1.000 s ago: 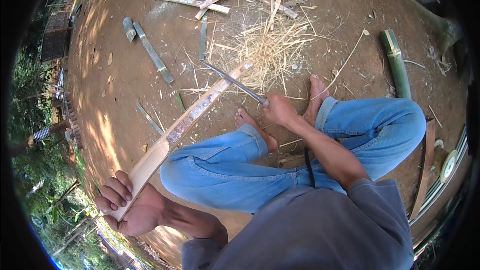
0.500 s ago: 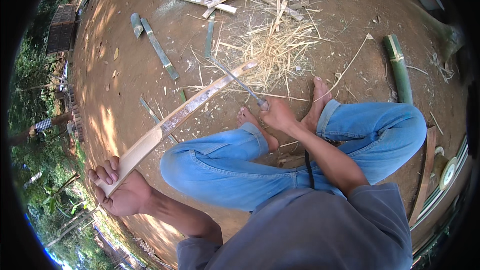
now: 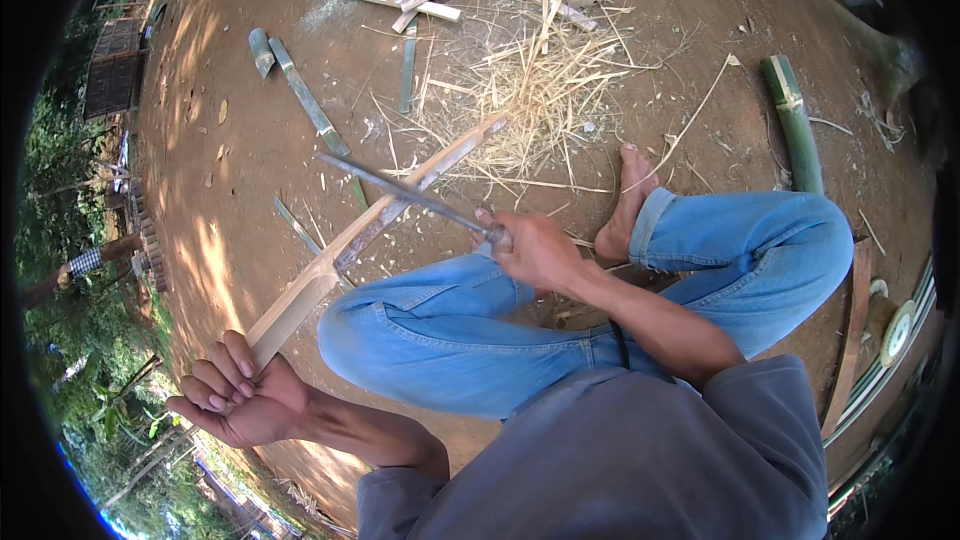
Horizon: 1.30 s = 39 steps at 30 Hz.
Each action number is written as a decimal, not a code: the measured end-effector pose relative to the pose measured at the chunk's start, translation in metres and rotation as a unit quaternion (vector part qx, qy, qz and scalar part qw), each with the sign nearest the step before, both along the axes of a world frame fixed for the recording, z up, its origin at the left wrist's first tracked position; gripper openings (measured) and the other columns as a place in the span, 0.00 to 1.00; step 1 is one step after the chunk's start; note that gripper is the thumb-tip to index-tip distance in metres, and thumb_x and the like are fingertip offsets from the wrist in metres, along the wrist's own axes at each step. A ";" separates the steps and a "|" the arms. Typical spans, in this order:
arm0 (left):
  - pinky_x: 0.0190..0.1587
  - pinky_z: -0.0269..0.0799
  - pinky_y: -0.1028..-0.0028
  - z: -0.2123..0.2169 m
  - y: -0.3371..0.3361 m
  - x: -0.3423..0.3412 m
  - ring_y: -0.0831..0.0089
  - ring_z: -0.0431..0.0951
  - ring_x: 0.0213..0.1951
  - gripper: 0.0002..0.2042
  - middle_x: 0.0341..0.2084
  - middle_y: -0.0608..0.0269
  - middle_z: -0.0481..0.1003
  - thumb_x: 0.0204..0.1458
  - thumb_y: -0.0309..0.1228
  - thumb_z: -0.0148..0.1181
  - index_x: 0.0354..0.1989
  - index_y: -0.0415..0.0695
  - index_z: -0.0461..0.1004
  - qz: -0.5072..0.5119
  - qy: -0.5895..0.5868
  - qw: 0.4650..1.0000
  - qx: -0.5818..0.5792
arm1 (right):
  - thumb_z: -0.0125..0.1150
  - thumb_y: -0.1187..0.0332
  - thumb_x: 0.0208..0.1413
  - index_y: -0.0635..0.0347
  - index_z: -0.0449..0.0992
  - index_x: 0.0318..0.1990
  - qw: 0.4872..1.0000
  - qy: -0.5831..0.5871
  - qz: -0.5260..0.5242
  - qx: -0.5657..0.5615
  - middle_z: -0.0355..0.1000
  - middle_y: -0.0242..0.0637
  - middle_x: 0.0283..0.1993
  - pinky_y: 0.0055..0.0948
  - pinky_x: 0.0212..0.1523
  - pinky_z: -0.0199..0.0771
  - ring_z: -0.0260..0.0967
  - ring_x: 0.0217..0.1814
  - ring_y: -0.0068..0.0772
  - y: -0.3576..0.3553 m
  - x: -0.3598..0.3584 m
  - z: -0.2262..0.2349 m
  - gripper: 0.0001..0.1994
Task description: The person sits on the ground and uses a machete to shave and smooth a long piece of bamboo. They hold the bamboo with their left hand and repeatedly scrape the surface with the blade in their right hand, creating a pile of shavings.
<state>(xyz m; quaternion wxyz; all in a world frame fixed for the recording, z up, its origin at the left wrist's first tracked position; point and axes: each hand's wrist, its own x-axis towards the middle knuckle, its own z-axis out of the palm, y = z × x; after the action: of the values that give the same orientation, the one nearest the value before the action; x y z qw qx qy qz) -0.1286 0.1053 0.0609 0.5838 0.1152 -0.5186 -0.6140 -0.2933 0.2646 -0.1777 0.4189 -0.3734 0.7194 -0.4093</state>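
Holding a split bamboo strip [image 3: 352,243] by its near end, the left hand [image 3: 245,398] has its fingers curled around the pale wood. The right hand [image 3: 542,254] is closed on the handle of a narrow-bladed knife [image 3: 412,194], its blade crossing the strip near mid-length. The strip slants past the blue jeans [image 3: 450,335], its far tip toward a heap of pale shavings [image 3: 545,100].

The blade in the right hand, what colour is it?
Grey. The blade shows best in the head view.
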 end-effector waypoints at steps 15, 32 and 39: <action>0.22 0.58 0.77 -0.001 -0.016 0.012 0.81 0.52 0.10 0.27 0.06 0.73 0.54 0.68 0.43 0.38 0.11 0.53 0.56 -0.140 -0.005 0.990 -0.012 | 0.61 0.69 0.46 0.64 0.76 0.41 0.993 0.035 0.026 -0.106 0.75 0.57 0.31 0.46 0.34 0.76 0.76 0.31 0.55 -0.003 -0.001 0.026 0.13; 0.19 0.59 0.80 -0.005 -0.029 0.023 0.82 0.54 0.08 0.26 0.03 0.74 0.56 0.65 0.41 0.43 0.09 0.55 0.57 -0.186 0.011 0.982 -0.024 | 0.58 0.68 0.52 0.64 0.76 0.32 0.998 -0.011 -0.043 0.033 0.73 0.56 0.24 0.51 0.33 0.72 0.73 0.27 0.60 0.005 -0.017 -0.032 0.08; 0.18 0.58 0.82 -0.006 -0.040 0.022 0.83 0.55 0.07 0.26 0.03 0.75 0.55 0.64 0.41 0.44 0.09 0.55 0.57 -0.164 0.007 0.986 -0.020 | 0.57 0.66 0.51 0.64 0.77 0.36 0.986 -0.012 -0.111 0.123 0.74 0.59 0.28 0.51 0.36 0.73 0.75 0.34 0.58 0.002 -0.044 -0.094 0.10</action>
<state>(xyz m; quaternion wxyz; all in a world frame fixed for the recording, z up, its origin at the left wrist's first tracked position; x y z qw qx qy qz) -0.1064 0.0657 0.0552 0.4807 0.0126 -0.5386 -0.6919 -0.3370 0.2671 -0.2714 0.4219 -0.2317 0.7961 -0.3668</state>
